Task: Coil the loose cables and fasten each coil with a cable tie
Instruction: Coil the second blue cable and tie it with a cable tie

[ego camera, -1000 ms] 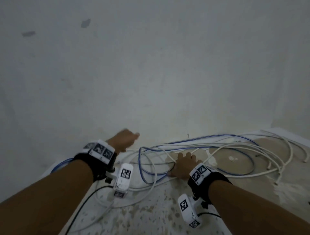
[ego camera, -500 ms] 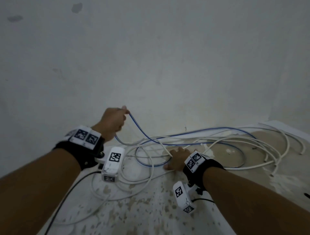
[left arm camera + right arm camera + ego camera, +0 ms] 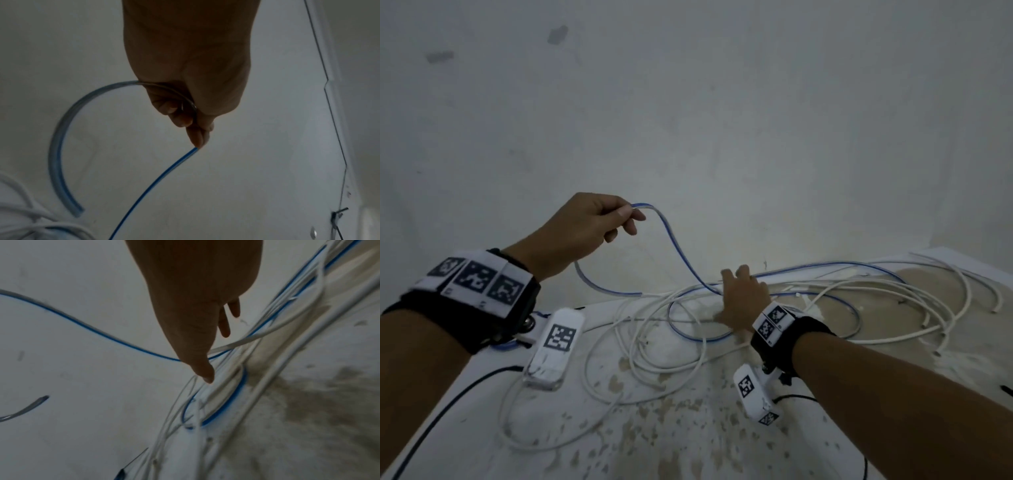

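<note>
A blue-striped cable (image 3: 677, 251) rises from a tangle of white cables (image 3: 893, 291) on the stained white surface. My left hand (image 3: 585, 226) is raised above the surface and pinches this cable near its end, whose short free tail (image 3: 59, 146) curls down below the fist. The blue cable (image 3: 152, 186) runs down from my fingertips (image 3: 197, 139) to the pile. My right hand (image 3: 743, 298) lies with straight fingers on the tangle, where the blue cable (image 3: 92, 331) passes under it; in the right wrist view its fingers (image 3: 205, 369) point down onto the white strands.
A white wall (image 3: 722, 120) stands close behind the surface. Loops of white cable (image 3: 640, 359) spread toward me between my arms, and more trail off to the right edge (image 3: 969, 298). A thin black lead (image 3: 448, 411) runs along the near left.
My left hand has lifted the blue cable's end up off the pile, drawing a length of it into the air. My right hand has stayed flat on the tangle.
</note>
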Motion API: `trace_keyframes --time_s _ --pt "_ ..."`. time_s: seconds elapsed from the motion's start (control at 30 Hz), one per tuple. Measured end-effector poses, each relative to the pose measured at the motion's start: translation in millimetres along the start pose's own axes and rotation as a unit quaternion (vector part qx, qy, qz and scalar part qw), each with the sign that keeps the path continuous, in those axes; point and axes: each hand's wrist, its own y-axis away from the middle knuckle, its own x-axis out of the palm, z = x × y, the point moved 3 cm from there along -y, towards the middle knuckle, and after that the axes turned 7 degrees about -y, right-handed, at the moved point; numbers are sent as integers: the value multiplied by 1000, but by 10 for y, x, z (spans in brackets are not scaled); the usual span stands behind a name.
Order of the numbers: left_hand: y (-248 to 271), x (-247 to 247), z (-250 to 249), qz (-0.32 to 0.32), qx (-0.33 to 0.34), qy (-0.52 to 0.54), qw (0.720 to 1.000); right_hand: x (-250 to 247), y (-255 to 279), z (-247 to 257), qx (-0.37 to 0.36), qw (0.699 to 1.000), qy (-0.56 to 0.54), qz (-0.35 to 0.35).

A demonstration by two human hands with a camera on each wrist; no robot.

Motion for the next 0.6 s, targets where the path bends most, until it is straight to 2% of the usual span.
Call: trace_keyframes --time_s 0.13,0.27,0.43,0.6 --pt "143 -99 -158 -25 66 34 997 -71 -156 316 -27 994 -104 -21" --pt "316 -364 -179 -74 101 44 991 -1 -248 203 42 987 -157 -5" --pt "494 -661 10 -152 89 6 984 -14 -126 -23 106 979 -168 37" --pt "538 -699 210 -136 54 -60 987 -94 -60 -37 128 951 -264 96"
